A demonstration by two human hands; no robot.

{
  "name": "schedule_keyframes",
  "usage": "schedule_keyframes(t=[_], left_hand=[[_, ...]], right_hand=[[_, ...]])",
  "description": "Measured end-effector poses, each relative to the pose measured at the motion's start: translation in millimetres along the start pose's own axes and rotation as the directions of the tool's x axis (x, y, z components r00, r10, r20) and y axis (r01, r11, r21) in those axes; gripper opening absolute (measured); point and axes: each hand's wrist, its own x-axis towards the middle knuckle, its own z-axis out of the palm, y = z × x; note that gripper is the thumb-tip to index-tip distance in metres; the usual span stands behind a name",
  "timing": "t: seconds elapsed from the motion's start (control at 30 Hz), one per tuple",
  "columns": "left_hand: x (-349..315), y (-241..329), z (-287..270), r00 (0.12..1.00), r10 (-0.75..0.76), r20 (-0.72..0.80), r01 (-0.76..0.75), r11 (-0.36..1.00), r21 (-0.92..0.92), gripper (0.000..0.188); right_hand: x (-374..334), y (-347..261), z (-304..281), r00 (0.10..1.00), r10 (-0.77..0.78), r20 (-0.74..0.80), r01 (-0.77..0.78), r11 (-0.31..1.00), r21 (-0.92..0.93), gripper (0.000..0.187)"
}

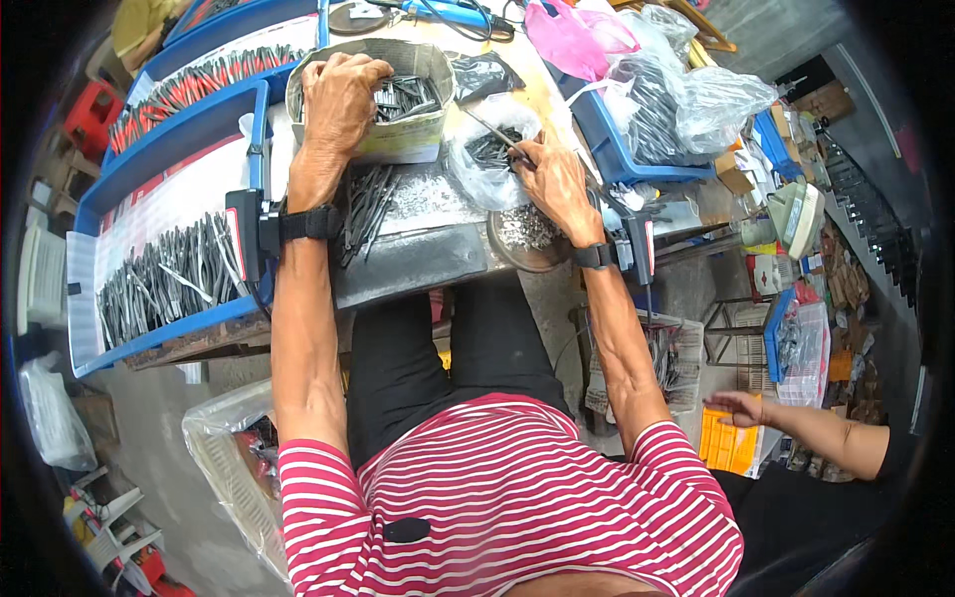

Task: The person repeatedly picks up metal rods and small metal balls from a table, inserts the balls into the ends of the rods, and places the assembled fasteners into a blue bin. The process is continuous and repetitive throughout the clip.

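Slender grey metal tool (489,126): clamped in your right hand (555,184), over a clear plastic bag (466,169).
Cream cardboard box (406,151): beneath your left hand (338,98), whose grip is indiscernible.

Two wearer's hands (338,90) (554,179) and two black wristbands (310,224) (594,256) show. One open beige box (398,151), one pink bag (577,40), one co-worker's hand (736,407).

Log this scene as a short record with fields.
Left hand: over the box, which holds dark pieces; grip unclear
Right hand: holding a thin tool by the clear bag
Bench: loose black strips; round dish of small bits
Left side: blue tray of black pieces
Upper right: pink bag, blue crate
Co-worker: one hand, lower right
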Motion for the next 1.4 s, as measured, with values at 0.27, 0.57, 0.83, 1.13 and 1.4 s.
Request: schedule_keyframes(t=[0.27,0.57,0.83,1.13,1.4], left_hand=[[-12,52,-32,0.954,-0.068,-0.294,-0.043,0.934,-0.354,0.024],[-51,107,-53,0.923,-0.379,0.062,0.271,0.529,-0.804,0.021],[-75,127,-44,0.788,-0.459,0.409,0.492,0.073,-0.867,0.020],[-97,150,-38,0.738,-0.419,0.529,0.488,-0.210,-0.847,0.021],[-115,155,-47,0.729,-0.377,0.572,0.538,-0.202,-0.818,0.021]], right_hand=[[-4,8,2,0.991,0.136,-0.010,-0.122,0.914,0.387,0.013],[-3,8,-4,0.930,0.361,0.063,-0.260,0.530,0.807,0.007],[-6,-10,-17,0.855,0.496,0.151,-0.355,0.347,0.868,0.009],[-57,-73,-32,0.885,0.425,0.190,-0.300,0.210,0.930,0.007],[-89,-80,-30,0.903,0.331,0.272,-0.372,0.291,0.881,0.012]])
